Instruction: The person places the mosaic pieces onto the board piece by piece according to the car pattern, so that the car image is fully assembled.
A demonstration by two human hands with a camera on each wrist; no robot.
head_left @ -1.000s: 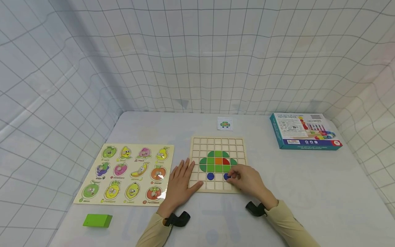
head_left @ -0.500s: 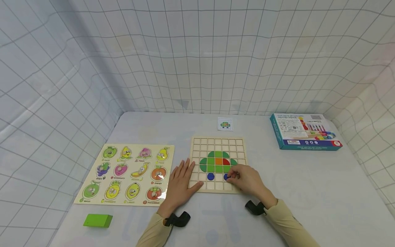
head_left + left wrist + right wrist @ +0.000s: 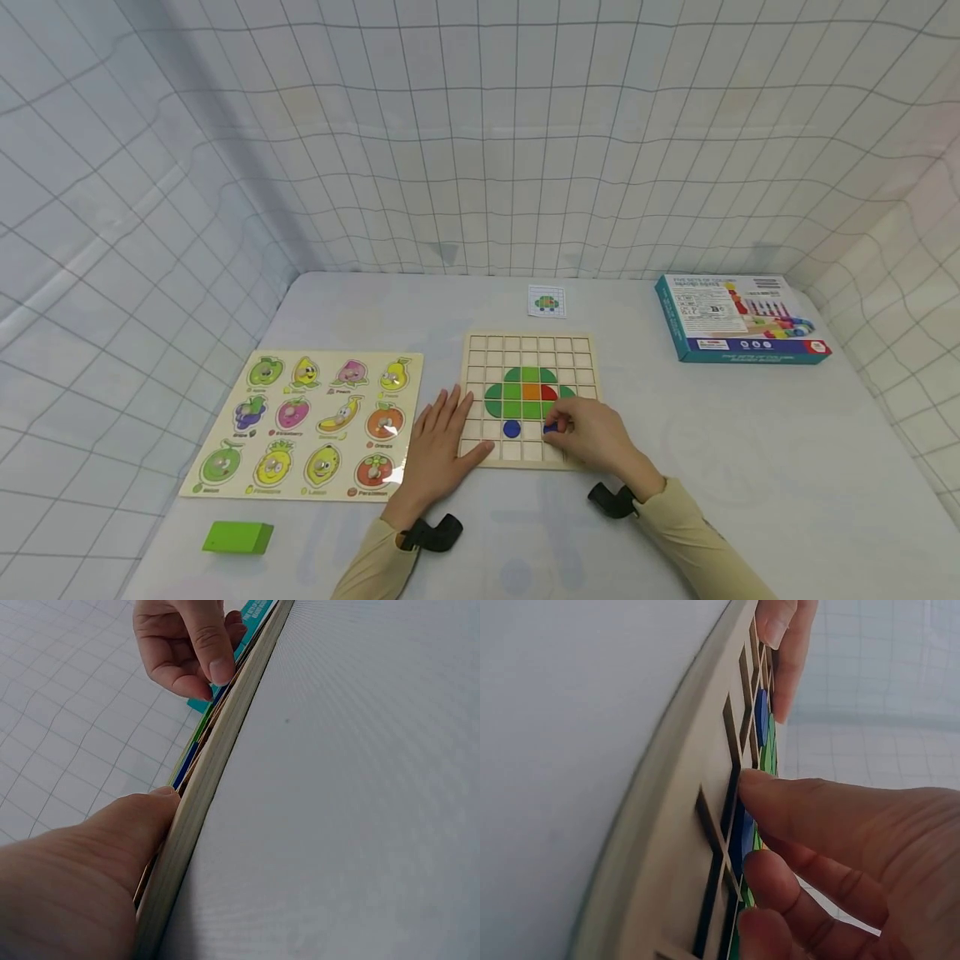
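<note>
A wooden grid board [image 3: 528, 343] lies in the middle of the table, with green, orange and red pieces forming a car shape. Below the shape, one blue disc [image 3: 512, 428] sits in a cell. My right hand [image 3: 596, 433] pinches a second blue disc [image 3: 744, 836] between thumb and fingers at its cell; the hand partly covers this disc in the head view. My left hand [image 3: 438, 446] lies spread with straight fingers on the board's left edge, its thumb [image 3: 150, 806] over the lower rim. A small picture card [image 3: 547, 302] behind the board shows a similar car.
To the left lies a fruit puzzle board [image 3: 300, 425], its right edge close to my left hand. A green block [image 3: 237, 537] rests at the front left. A teal and white box [image 3: 742, 319] stands at the back right. Gridded white sheets surround the table.
My right hand has shifted slightly to the left at the second blue disc. The left hand and the other objects stay where they were.
</note>
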